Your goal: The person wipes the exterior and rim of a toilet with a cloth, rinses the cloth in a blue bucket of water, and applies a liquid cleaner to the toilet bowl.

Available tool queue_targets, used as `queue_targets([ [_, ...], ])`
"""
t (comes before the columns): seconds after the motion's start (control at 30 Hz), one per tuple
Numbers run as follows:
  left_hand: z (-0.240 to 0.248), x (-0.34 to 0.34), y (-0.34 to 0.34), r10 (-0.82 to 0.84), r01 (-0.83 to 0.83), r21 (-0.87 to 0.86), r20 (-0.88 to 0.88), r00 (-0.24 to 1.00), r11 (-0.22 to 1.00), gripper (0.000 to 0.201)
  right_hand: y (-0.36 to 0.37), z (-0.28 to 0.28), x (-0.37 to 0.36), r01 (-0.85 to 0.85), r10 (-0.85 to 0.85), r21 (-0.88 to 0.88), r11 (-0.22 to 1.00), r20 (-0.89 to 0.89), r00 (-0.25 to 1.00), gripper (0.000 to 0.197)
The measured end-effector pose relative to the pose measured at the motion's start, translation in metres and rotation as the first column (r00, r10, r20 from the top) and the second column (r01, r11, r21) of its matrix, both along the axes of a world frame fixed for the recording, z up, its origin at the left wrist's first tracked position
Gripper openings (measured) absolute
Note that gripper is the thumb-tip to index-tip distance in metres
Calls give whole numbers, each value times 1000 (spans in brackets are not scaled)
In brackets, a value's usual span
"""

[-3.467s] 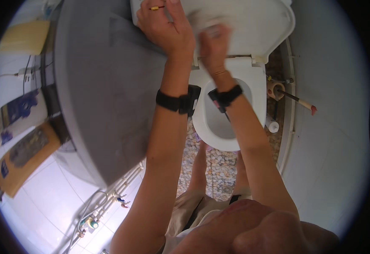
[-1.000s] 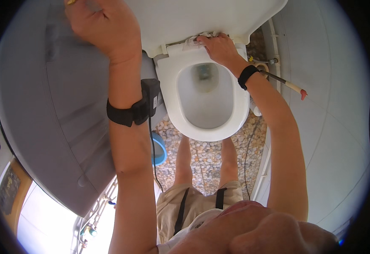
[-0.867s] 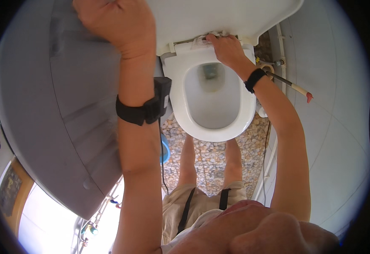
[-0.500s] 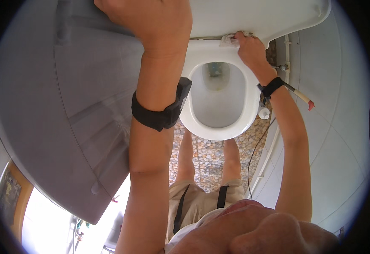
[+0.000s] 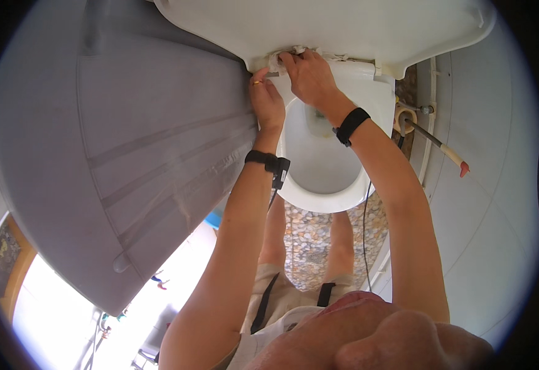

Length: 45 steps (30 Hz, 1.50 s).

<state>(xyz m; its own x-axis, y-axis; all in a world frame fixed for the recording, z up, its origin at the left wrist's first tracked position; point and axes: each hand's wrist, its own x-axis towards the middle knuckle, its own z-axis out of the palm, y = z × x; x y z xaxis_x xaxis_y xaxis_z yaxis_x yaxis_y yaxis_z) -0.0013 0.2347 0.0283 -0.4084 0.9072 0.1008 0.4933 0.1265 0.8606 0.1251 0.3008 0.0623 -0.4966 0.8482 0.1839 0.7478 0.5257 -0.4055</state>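
Note:
My right hand is closed on a crumpled whitish tissue, pressing it into the hinge gap at the back of a white toilet. Beside it, my left hand reaches up to the hinge's left end, its fingers extended and apart near the tissue; whether they touch the tissue is unclear. The raised lid rises behind both hands. Below them lies the toilet's oval rim, its bowl partly covered by my right hand and wrist. Grime shows along the hinge strip.
A grey panel stands close on my left. To the right, a long-handled brush leans beside the toilet near a wall pipe. A black cable hangs over the pebble-patterned floor, where my legs stand.
My right hand has slid the tissue left along the hinge from its right end. My left hand has come down from the top edge to the hinge's left end.

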Motion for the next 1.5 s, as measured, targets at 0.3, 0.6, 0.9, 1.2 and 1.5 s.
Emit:
queue_targets([
  [0.3, -4, 20, 6, -48, 48, -9, -403, 914, 999, 59, -6, 16, -12, -79, 1, 101, 992, 610, 792, 28],
  [0.6, 24, 21, 22, -212, 118, -211, -514, 831, 970, 48, -3, 14, -11, 62, -17, -84, 995, 453, 892, 32],
  [0.9, 42, 31, 58, -560, 171, -577, -607, 564, 798, 22, -65, 49, 83, 36, -46, -369, 929, -18, 999, 56],
  [1.2, 37, 36, 47, -411, 119, -476, -578, 705, 872, 18, -111, 49, 123, 112, -331, -577, 809, -289, 899, 47],
  [1.5, 28, 15, 43, -258, 91, -269, -687, 680, 959, 15, -20, 12, 37, 101, -116, -104, 989, -152, 982, 32],
])
